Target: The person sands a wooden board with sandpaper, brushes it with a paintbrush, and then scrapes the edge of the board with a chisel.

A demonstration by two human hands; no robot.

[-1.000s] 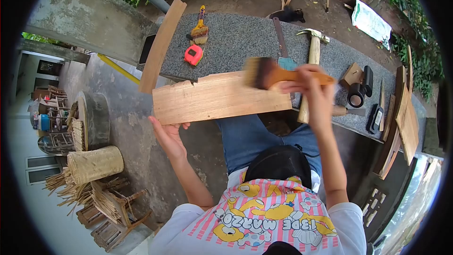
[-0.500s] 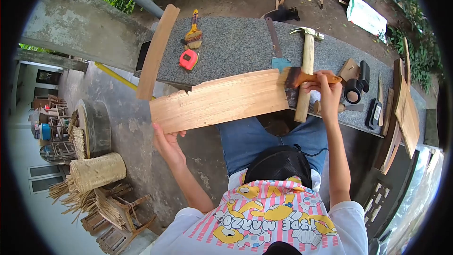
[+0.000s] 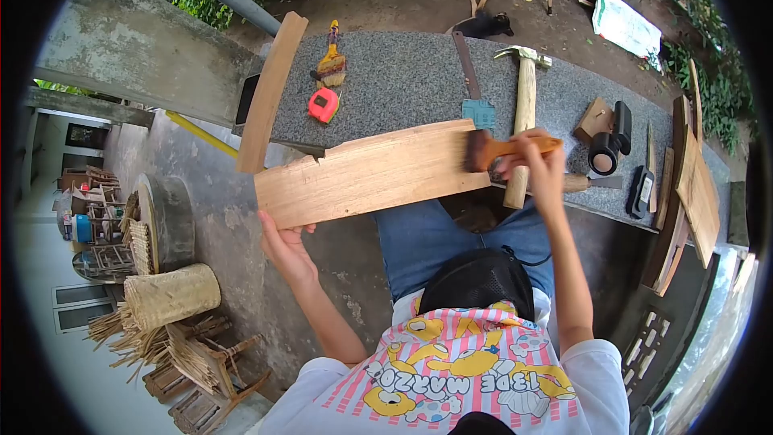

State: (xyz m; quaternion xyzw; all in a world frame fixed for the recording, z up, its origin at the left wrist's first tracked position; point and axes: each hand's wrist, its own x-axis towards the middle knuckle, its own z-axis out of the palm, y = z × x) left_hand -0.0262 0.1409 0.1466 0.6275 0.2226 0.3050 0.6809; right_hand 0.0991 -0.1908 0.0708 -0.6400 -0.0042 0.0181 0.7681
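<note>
A pale wooden board (image 3: 370, 173) with a notched upper edge lies across above my knees. My left hand (image 3: 288, 250) grips its lower left corner, thumb on top. In my right hand (image 3: 535, 165) is a wide brush (image 3: 503, 151) with an orange-brown wooden handle, its dark bristles against the board's right end. Beneath the right hand passes the handle of a claw hammer (image 3: 525, 97) lying on the stone table. A teal-handled tool (image 3: 478, 113) rests just beyond the board's right end.
On the granite table (image 3: 394, 72) are a pink tape measure (image 3: 324, 105), a yellow-handled brush (image 3: 331, 60), a long wooden strip (image 3: 272, 93), a black hand plane (image 3: 608, 141) and a chisel (image 3: 592, 183). Wooden planks (image 3: 696, 185) lean at the right edge. A dog (image 3: 487, 26) lies beyond the table.
My right hand and the brush have moved left, bringing the bristles further onto the board's right end. My left hand keeps its hold on the board.
</note>
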